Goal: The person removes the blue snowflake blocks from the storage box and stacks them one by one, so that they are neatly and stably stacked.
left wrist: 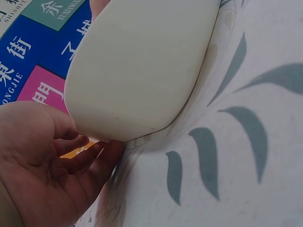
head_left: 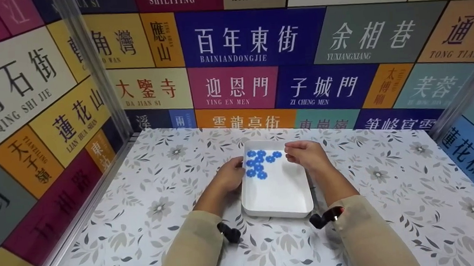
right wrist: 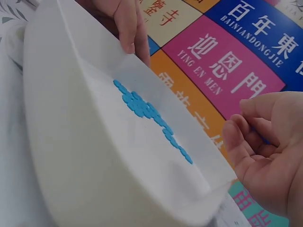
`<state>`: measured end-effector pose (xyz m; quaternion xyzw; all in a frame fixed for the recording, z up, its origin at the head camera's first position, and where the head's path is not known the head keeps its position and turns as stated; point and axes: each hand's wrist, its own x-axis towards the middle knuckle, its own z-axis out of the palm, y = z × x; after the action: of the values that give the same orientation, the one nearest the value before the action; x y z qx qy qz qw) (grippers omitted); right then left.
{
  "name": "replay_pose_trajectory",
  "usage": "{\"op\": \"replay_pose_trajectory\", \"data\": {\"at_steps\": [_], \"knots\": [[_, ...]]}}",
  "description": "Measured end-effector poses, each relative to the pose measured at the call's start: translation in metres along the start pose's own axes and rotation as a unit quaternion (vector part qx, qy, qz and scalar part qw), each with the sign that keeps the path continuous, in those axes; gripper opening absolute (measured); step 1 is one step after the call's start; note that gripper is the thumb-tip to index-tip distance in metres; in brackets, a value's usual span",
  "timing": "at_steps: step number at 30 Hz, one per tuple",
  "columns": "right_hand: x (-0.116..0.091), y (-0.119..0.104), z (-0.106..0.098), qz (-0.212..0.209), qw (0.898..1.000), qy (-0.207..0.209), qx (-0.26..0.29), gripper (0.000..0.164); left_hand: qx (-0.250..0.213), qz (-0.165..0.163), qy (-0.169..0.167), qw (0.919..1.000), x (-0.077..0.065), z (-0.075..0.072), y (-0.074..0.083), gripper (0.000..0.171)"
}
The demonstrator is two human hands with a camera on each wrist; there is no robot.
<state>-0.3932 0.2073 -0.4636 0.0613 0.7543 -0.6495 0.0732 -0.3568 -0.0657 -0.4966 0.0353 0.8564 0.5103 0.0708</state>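
Note:
A white rectangular tray point(head_left: 282, 196) lies on the table, its short side towards me. Several blue flower-shaped pieces point(head_left: 259, 168) are grouped in its far left part, and some sit a little apart to the right. My left hand point(head_left: 229, 175) holds the tray's left side; in the left wrist view its curled fingers point(left wrist: 102, 158) meet the tray's lower edge. At the far right rim is my right hand point(head_left: 307, 154), fingers curled and thumb close to the forefinger. The right wrist view shows no piece between these fingers point(right wrist: 236, 142).
A white tablecloth point(head_left: 144, 237) with grey leaves and flowers covers the table. Panels with coloured street-name signs point(head_left: 251, 37) stand along the back and both sides. Metal posts point(head_left: 101, 71) rise at the corners. Small black devices point(head_left: 229, 233) are worn at both wrists.

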Motion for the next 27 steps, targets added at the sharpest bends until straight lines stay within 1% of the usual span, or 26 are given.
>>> {"op": "replay_pose_trajectory", "data": {"at_steps": [3, 6, 11, 13, 17, 19, 23, 24, 27], "knots": [[0.013, -0.002, 0.006, 0.001, 1.0, -0.011, 0.003, 0.045, 0.0, 0.005, 0.003, 1.0, 0.0, 0.0, 0.0, 0.052], [0.027, -0.002, 0.009, -0.012, 1.0, -0.016, -0.002, 0.047, -0.003, -0.001, 0.0, 1.0, -0.002, -0.001, 0.001, 0.053], [0.044, 0.0, 0.012, -0.026, 0.998, 0.0, -0.05, 0.04, -0.016, -0.016, -0.009, 0.9997, -0.005, -0.002, 0.004, 0.055], [0.047, 0.001, 0.013, -0.031, 0.996, 0.006, -0.08, 0.037, -0.009, -0.018, -0.008, 0.9998, -0.005, -0.002, 0.004, 0.054], [0.049, 0.001, 0.014, -0.043, 0.99, 0.003, -0.136, 0.034, 0.009, -0.024, -0.006, 0.9997, -0.005, -0.001, 0.006, 0.055], [0.049, 0.001, 0.015, -0.046, 0.987, 0.0, -0.154, 0.033, 0.015, -0.027, -0.004, 0.9995, -0.005, -0.001, 0.006, 0.055], [0.051, 0.0, 0.016, -0.036, 0.981, -0.002, -0.189, 0.032, 0.014, -0.037, -0.007, 0.9992, -0.004, -0.001, 0.005, 0.055], [0.052, 0.0, 0.016, -0.033, 0.979, -0.004, -0.202, 0.032, 0.013, -0.038, -0.008, 0.9992, -0.004, -0.001, 0.005, 0.055], [0.055, -0.002, 0.018, -0.024, 0.967, -0.012, -0.253, 0.032, 0.01, -0.035, -0.007, 0.9993, -0.003, -0.001, 0.004, 0.055]]}}
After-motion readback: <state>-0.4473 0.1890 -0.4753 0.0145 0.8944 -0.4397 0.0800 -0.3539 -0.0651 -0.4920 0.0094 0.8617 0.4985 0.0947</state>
